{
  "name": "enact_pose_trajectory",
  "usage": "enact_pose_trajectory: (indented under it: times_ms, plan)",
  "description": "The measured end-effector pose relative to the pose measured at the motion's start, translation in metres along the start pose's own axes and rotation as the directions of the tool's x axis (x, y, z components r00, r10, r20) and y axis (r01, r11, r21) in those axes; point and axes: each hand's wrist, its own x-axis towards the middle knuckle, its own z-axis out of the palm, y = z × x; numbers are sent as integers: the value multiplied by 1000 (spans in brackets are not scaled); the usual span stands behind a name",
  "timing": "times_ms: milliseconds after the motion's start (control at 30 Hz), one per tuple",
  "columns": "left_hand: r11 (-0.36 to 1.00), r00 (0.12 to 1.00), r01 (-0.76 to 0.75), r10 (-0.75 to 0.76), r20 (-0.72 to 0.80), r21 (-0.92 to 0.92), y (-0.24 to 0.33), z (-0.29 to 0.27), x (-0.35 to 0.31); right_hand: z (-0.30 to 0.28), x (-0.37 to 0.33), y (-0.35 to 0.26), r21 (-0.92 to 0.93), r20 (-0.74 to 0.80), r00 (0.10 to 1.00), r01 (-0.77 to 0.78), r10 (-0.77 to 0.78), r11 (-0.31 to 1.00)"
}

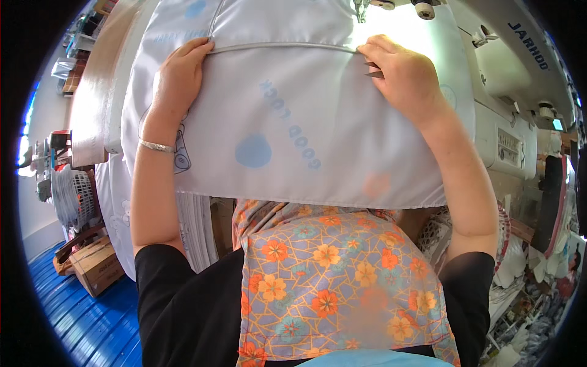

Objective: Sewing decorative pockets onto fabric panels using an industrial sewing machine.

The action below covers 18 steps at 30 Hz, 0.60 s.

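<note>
White printed fabric (214, 122) with pale blue drop shapes lies spread over the machine bed and hangs toward my lap. A raised fold or seam (281, 46) runs across it between my hands. At the left end of that seam, my left hand (180, 76) pinches the cloth with thumb and fingertips. My right hand (406, 79) is closed on the seam's right end, just below the machine's needle area (361, 11). Two dark pointed blades, seemingly thread snips (374, 74), stick out from under my right fingers; their handles are hidden in the palm.
The sewing machine's pale body (513, 43) rises at the right, its lamp glaring on the cloth. A cardboard box (96, 266) stands on the blue floor (92, 318) at the left. Bundled material (532, 306) is heaped at the lower right. A flowered apron (336, 275) covers my front.
</note>
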Motion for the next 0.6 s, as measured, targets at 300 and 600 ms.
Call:
enact_pose_trajectory:
  times_ms: [300,600]
  plan:
    - [1000,1000,27,-27,14,-1,-13,14,21,5,20,12,-88,-47,998,36,-41,995]
    - [1000,1000,-3,3,23,-10,-28,24,41,13,21,34,-131,-77,997,1,-11,991]
